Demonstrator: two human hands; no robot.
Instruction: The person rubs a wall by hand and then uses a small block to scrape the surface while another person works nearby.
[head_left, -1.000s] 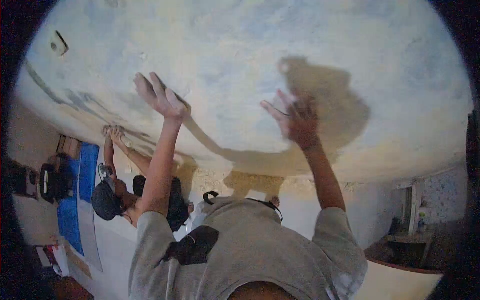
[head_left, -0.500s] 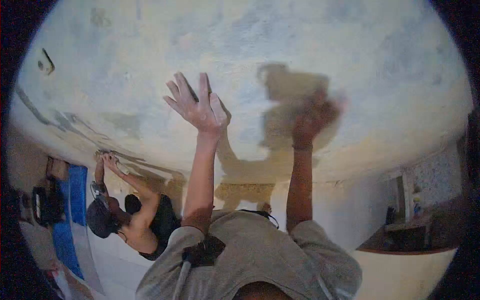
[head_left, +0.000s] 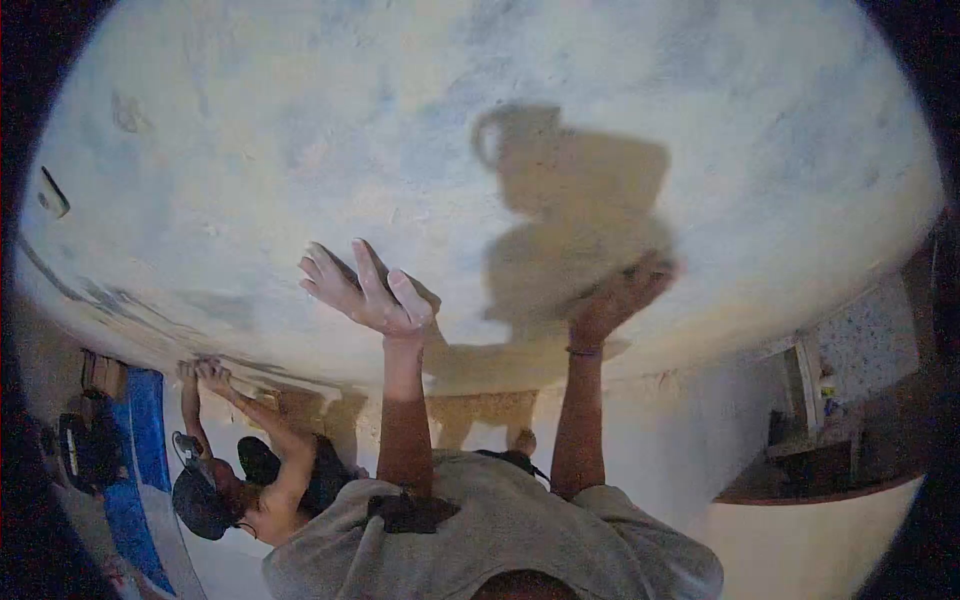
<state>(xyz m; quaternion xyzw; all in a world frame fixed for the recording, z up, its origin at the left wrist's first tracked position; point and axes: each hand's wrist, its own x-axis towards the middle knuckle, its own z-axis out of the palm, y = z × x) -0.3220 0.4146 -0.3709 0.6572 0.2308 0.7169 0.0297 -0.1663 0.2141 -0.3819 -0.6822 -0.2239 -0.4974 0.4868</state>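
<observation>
Two grips, left (head_left: 370,290), right (head_left: 615,300); one ceiling (head_left: 250,150)

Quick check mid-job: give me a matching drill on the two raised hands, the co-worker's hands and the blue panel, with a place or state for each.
Things
1. bare left hand
2. bare right hand
3. co-worker's hands
4. blue panel

Places or states
A. far left, up where the patchy pale ceiling meets the wall
B. open, fingers spread, just under the ceiling
C. lower left, on the wall beside the co-worker
D. raised at the lower edge of the tan shadow, too blurred to read its grip

Pairs: 1-B, 2-D, 3-A, 4-C
</observation>
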